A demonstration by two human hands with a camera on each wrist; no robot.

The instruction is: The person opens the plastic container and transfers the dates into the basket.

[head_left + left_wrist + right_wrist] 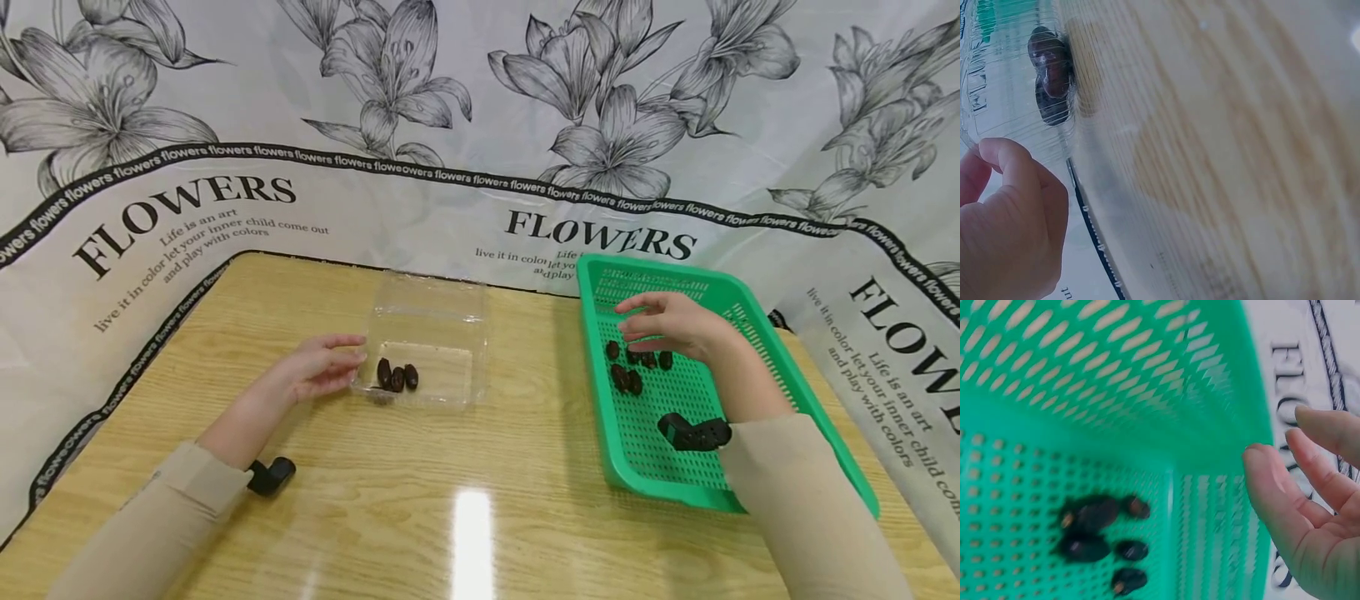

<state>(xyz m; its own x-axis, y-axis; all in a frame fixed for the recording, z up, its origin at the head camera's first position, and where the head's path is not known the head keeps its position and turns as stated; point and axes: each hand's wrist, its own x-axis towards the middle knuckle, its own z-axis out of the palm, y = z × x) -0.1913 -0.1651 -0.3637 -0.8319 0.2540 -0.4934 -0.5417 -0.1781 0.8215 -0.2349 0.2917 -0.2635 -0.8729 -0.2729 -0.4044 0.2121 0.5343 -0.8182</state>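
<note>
My left hand [322, 367] is at the left side of a clear plastic box [450, 398], its thumb and finger pinching the rim in the left wrist view. Inside the box, several dark brown dates [398, 380] lie bunched near the front left corner; they show through the clear wall in the left wrist view [1054, 72]. Over the green basket [611, 433] hovers my right hand [675, 323], fingers apart and nothing between them. Below it, more dates [1085, 547] lie on the perforated basket floor, partly hidden by the hand in the head view.
The wooden table [525, 442] runs between box and basket. Behind it hangs a white cloth [420, 208] printed with flowers and lettering, which also rises at both sides. A black wrist mount [693, 433] juts from my right sleeve over the basket.
</note>
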